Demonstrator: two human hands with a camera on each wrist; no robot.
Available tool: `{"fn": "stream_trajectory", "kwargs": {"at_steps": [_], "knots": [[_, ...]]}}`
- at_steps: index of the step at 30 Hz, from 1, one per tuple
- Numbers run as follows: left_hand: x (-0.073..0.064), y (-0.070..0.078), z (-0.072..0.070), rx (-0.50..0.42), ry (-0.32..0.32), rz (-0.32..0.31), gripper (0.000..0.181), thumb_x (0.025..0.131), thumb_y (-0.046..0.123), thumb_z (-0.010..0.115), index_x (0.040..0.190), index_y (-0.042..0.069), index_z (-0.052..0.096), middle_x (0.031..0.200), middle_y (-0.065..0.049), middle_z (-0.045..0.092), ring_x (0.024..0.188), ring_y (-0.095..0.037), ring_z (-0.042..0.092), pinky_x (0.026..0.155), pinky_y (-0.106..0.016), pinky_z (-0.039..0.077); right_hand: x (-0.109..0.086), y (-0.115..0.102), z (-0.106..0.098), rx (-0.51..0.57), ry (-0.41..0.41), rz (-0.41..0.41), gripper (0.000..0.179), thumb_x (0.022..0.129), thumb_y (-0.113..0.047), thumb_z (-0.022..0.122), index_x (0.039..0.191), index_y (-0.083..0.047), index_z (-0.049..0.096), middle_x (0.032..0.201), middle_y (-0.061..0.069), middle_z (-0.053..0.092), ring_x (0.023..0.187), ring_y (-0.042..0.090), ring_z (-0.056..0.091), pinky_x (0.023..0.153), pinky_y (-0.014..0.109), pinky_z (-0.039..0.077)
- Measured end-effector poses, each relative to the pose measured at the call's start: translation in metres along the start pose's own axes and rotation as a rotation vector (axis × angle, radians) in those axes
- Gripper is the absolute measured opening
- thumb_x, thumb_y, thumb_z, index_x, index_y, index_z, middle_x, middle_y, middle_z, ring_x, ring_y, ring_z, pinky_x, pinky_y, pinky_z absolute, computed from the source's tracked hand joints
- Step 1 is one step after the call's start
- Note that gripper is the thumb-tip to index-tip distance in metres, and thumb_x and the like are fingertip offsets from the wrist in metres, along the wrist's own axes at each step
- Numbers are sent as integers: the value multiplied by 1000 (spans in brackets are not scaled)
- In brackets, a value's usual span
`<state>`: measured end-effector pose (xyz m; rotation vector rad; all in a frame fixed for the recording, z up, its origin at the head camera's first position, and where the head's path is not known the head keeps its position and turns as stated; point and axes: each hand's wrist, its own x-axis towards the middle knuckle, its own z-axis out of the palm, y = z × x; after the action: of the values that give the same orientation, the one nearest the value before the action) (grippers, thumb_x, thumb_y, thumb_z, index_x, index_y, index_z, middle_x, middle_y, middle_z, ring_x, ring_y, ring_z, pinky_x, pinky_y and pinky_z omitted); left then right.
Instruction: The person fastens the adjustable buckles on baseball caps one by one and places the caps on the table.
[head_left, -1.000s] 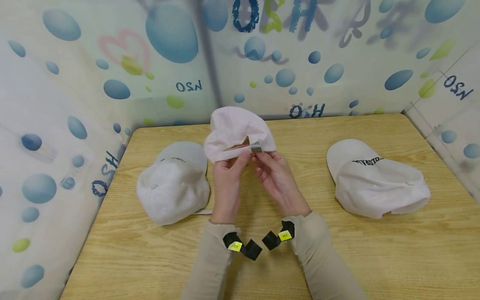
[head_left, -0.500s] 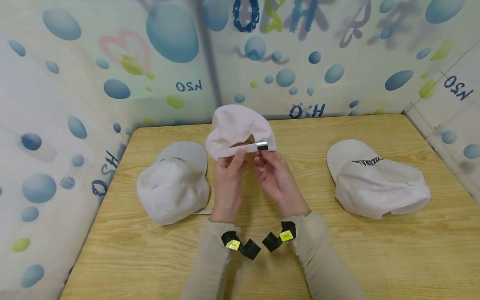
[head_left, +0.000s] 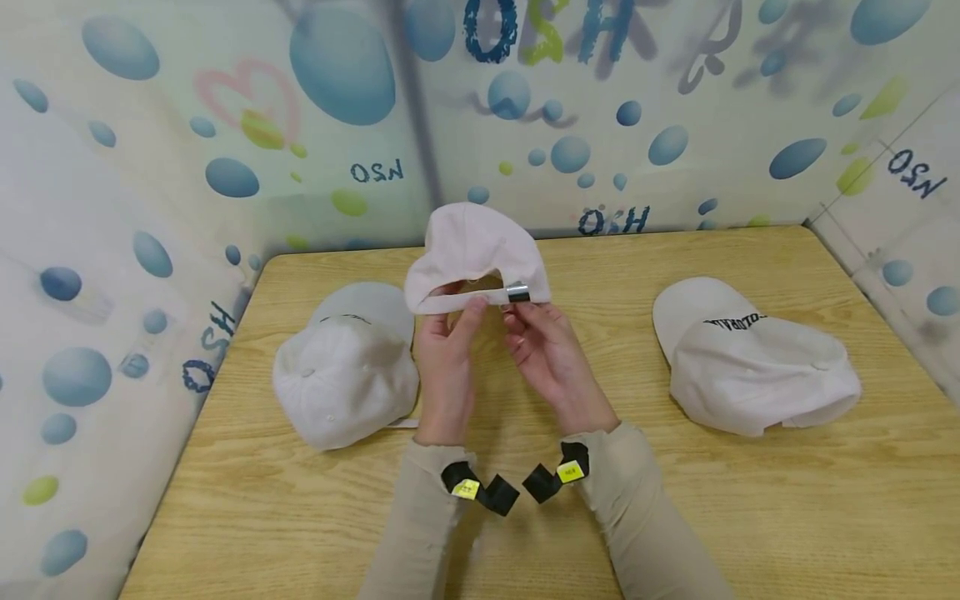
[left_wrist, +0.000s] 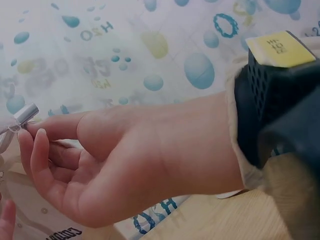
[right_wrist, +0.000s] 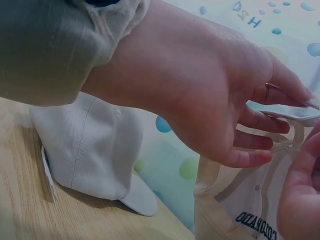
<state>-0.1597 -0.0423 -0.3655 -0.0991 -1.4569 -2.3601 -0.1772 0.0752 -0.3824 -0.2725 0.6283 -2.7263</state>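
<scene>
A pale pinkish-white cap (head_left: 483, 246) is held up by both hands in the head view, its back opening facing me. My left hand (head_left: 446, 367) pinches the cap's strap (head_left: 457, 303), thumb in front; the right wrist view also shows this left hand (right_wrist: 215, 90). Beside the metal buckle (head_left: 517, 292), thumb and forefinger of my right hand (head_left: 557, 358) pinch the strap's right end. The left wrist view shows that right hand (left_wrist: 125, 160) with its fingertips at the buckle (left_wrist: 27, 114). Dark lettering (right_wrist: 257, 226) shows through the cap's inside in the right wrist view.
On the wooden table (head_left: 525, 542), a white cap with a greyish brim (head_left: 345, 375) lies left of my left hand. Another white cap with black lettering (head_left: 757, 367) lies at the right. A patterned wall (head_left: 510, 142) rises behind the table.
The held cap has risen slightly and its back opening looks wider. My left hand has shifted a little left along the strap. The caps on the table have not moved.
</scene>
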Motion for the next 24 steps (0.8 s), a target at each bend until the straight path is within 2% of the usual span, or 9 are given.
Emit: {"fn": "stream_trajectory", "kwargs": {"at_steps": [10, 14, 18, 21, 24], "knots": [[-1, 5, 1, 35, 5, -26, 34, 81, 12, 66, 112, 0, 58, 122, -8, 49, 106, -21, 49, 89, -34, 38, -1, 1, 0, -18, -29, -2, 10, 89, -6, 54, 95, -5, 61, 84, 6, 62, 73, 11, 59, 58, 17, 45], [-2, 6, 3, 38, -14, -28, 37, 79, 13, 68, 113, 3, 57, 122, -8, 48, 108, -22, 49, 90, -33, 39, 0, 2, -1, -10, -38, -16, 10, 88, -7, 55, 93, -6, 63, 83, 5, 63, 73, 10, 59, 57, 16, 45], [-3, 4, 3, 47, -32, -28, 24, 78, 12, 70, 98, 4, 59, 120, -9, 48, 110, -23, 48, 90, -34, 40, 0, 4, 0, 0, -26, -29, 9, 87, -6, 56, 92, -6, 64, 82, 5, 63, 72, 10, 59, 55, 16, 44], [-3, 3, 4, 69, -34, -29, 18, 77, 11, 71, 85, 6, 55, 116, -11, 50, 102, -24, 51, 84, -33, 43, 0, 4, 0, -6, -8, -35, 8, 86, -6, 58, 91, -7, 64, 82, 4, 64, 72, 10, 59, 54, 16, 42], [-4, 2, 4, 87, -27, -30, 19, 76, 11, 71, 83, 6, 53, 112, -12, 51, 95, -23, 53, 79, -31, 45, 0, 4, 0, -20, 2, -41, 7, 85, -6, 59, 89, -7, 64, 81, 5, 64, 71, 10, 59, 54, 16, 42]]}}
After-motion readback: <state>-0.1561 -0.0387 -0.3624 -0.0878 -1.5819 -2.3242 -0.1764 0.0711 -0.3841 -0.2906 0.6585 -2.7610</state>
